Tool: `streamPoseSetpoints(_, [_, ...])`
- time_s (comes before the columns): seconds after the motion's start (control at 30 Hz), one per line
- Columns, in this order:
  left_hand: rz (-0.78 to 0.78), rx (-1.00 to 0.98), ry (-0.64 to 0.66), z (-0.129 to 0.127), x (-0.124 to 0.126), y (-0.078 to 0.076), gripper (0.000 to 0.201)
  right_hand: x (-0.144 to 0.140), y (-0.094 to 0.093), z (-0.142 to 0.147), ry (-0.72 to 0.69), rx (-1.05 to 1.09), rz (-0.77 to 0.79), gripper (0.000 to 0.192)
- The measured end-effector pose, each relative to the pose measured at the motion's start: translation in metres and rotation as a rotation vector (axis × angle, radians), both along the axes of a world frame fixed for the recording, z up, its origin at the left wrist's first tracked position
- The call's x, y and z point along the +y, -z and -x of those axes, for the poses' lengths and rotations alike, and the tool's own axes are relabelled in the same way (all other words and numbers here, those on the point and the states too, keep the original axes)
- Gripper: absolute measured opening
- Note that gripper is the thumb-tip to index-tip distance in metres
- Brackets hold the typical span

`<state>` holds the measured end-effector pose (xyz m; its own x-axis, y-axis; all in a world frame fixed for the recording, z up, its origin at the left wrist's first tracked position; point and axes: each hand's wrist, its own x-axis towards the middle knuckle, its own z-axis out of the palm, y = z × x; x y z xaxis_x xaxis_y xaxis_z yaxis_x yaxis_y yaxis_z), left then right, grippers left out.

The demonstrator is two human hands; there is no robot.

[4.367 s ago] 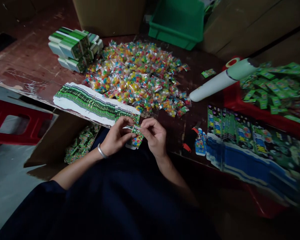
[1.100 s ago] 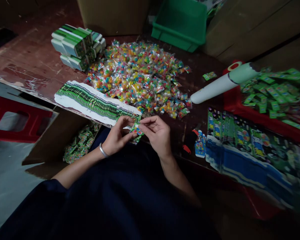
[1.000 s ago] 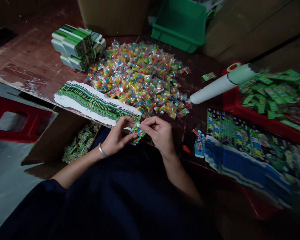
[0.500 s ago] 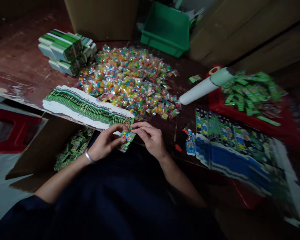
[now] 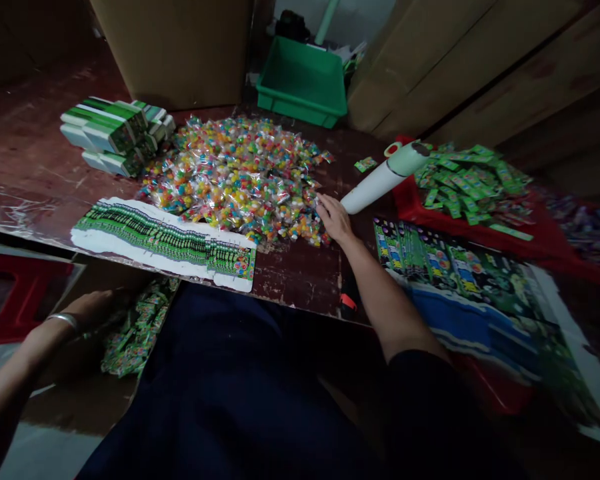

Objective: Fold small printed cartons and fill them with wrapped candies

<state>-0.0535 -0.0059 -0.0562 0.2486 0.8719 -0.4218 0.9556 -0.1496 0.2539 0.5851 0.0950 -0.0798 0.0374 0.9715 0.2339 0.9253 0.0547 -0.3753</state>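
From your head camera, your right hand (image 5: 334, 217) lies flat, fingers loosely spread, on the near right edge of the crinkly heap of clear candy sachets (image 5: 235, 177) full of bright round sweets, clamped on nothing that shows. Your left hand (image 5: 93, 309), a metal bangle at its wrist, reaches low into the brown cardboard box (image 5: 87, 353) beside the glossy green packets (image 5: 135, 333); whether its fingers are closed you cannot tell. A fanned row of flat printed cards (image 5: 165, 237) lies on the scuffed wooden table (image 5: 25, 167)
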Motion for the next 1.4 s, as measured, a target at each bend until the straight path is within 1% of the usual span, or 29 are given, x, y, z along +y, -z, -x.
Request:
streamPoseSetpoints(0.07, [0.004, 0.074, -0.008, 0.009, 0.007, 0.004, 0.03, -0.001, 0.007, 0.009, 0.025, -0.017, 0.001, 0.067])
streamPoseSetpoints(0.1, [0.013, 0.094, -0.013, 0.01, 0.009, 0.004, 0.028, -0.004, 0.009, 0.014, 0.041, -0.026, -0.002, 0.066])
streamPoseSetpoints(0.13, [0.036, 0.111, -0.009, 0.007, 0.011, 0.003, 0.025, -0.007, 0.01, 0.02, 0.061, -0.031, -0.008, 0.064])
streamPoseSetpoints(0.2, [0.122, 0.124, 0.036, -0.006, 0.009, -0.001, 0.018, -0.015, 0.012, 0.032, 0.097, -0.034, -0.024, 0.063])
streamPoseSetpoints(0.23, [0.167, 0.116, 0.086, -0.017, 0.006, -0.006, 0.02, -0.02, 0.013, 0.039, 0.111, -0.034, -0.033, 0.063])
streamPoseSetpoints(0.27, [0.198, 0.07, 0.169, -0.03, 0.003, -0.011, 0.022, -0.025, 0.014, 0.047, 0.123, -0.033, -0.042, 0.062])
streamPoseSetpoints(0.3, [0.216, 0.003, 0.263, -0.046, -0.001, -0.018, 0.025, -0.03, 0.015, 0.055, 0.134, -0.031, -0.047, 0.062])
streamPoseSetpoints(0.33, [0.203, -0.094, 0.345, -0.063, -0.006, -0.024, 0.024, -0.035, 0.016, 0.063, 0.146, -0.03, -0.048, 0.063])
streamPoseSetpoints(0.37, [0.116, -0.173, 0.366, -0.08, -0.01, -0.03, 0.024, -0.041, 0.017, 0.07, 0.158, -0.028, -0.046, 0.063])
streamPoseSetpoints(0.43, [-0.108, -0.336, 0.36, -0.115, -0.018, -0.038, 0.023, -0.052, 0.016, 0.082, 0.167, -0.018, -0.033, 0.064])
streamPoseSetpoints(0.5, [-0.311, -0.452, 0.384, -0.145, -0.022, -0.039, 0.022, -0.065, 0.008, 0.089, 0.136, -0.004, -0.005, 0.062])
streamPoseSetpoints(0.57, [-0.455, -0.501, 0.394, -0.165, -0.023, -0.034, 0.023, -0.081, -0.008, 0.096, 0.103, -0.004, 0.013, 0.061])
streamPoseSetpoints(0.6, [-0.504, -0.518, 0.393, -0.172, -0.022, -0.03, 0.023, -0.09, -0.018, 0.101, 0.114, -0.018, -0.005, 0.063])
streamPoseSetpoints(0.63, [-0.537, -0.534, 0.391, -0.177, -0.021, -0.025, 0.022, -0.099, -0.029, 0.108, 0.141, -0.034, -0.066, 0.067])
streamPoseSetpoints(0.67, [-0.562, -0.549, 0.389, -0.18, -0.018, -0.022, 0.021, -0.109, -0.039, 0.117, 0.131, -0.029, -0.135, 0.071])
streamPoseSetpoints(0.7, [-0.581, -0.562, 0.389, -0.181, -0.016, -0.018, 0.021, -0.118, -0.048, 0.129, 0.068, 0.007, -0.185, 0.072])
streamPoseSetpoints(0.73, [-0.593, -0.57, 0.388, -0.182, -0.014, -0.016, 0.021, -0.127, -0.054, 0.144, -0.05, 0.067, -0.192, 0.07])
streamPoseSetpoints(0.8, [-0.599, -0.576, 0.383, -0.181, -0.011, -0.015, 0.023, -0.138, -0.056, 0.175, -0.373, 0.182, -0.097, 0.072])
streamPoseSetpoints(0.83, [-0.595, -0.58, 0.376, -0.18, -0.011, -0.016, 0.023, -0.141, -0.054, 0.19, -0.475, 0.211, -0.051, 0.074])
streamPoseSetpoints(0.87, [-0.585, -0.589, 0.364, -0.179, -0.011, -0.018, 0.023, -0.143, -0.049, 0.203, -0.517, 0.225, -0.014, 0.076])
streamPoseSetpoints(0.93, [-0.549, -0.626, 0.311, -0.177, -0.014, -0.023, 0.021, -0.142, -0.037, 0.219, -0.515, 0.243, 0.034, 0.071])
streamPoseSetpoints(1.0, [-0.463, -0.699, 0.212, -0.175, -0.018, -0.029, 0.02, -0.139, -0.029, 0.223, -0.488, 0.267, 0.058, 0.059])
streamPoseSetpoints(1.03, [-0.383, -0.752, 0.149, -0.175, -0.02, -0.031, 0.019, -0.138, -0.027, 0.222, -0.491, 0.287, 0.064, 0.051])
streamPoseSetpoints(1.1, [-0.144, -0.899, 0.014, -0.176, -0.024, -0.033, 0.023, -0.138, -0.029, 0.217, -0.518, 0.338, 0.048, 0.032])
streamPoseSetpoints(1.17, [0.157, -1.091, -0.139, -0.181, -0.027, -0.033, 0.032, -0.143, -0.036, 0.213, -0.485, 0.376, -0.039, 0.017])
streamPoseSetpoints(1.27, [0.582, -1.392, -0.381, -0.196, -0.03, -0.033, 0.044, -0.157, -0.052, 0.213, -0.351, 0.35, -0.274, 0.021])
streamPoseSetpoints(1.3, [0.695, -1.483, -0.443, -0.202, -0.031, -0.034, 0.047, -0.163, -0.056, 0.215, -0.347, 0.323, -0.349, 0.024])
streamPoseSetpoints(1.33, [0.787, -1.568, -0.483, -0.207, -0.03, -0.034, 0.049, -0.17, -0.06, 0.218, -0.377, 0.295, -0.407, 0.027])
streamPoseSetpoints(1.4, [0.911, -1.7, -0.504, -0.216, -0.028, -0.037, 0.052, -0.182, -0.065, 0.226, -0.466, 0.248, -0.495, 0.036])
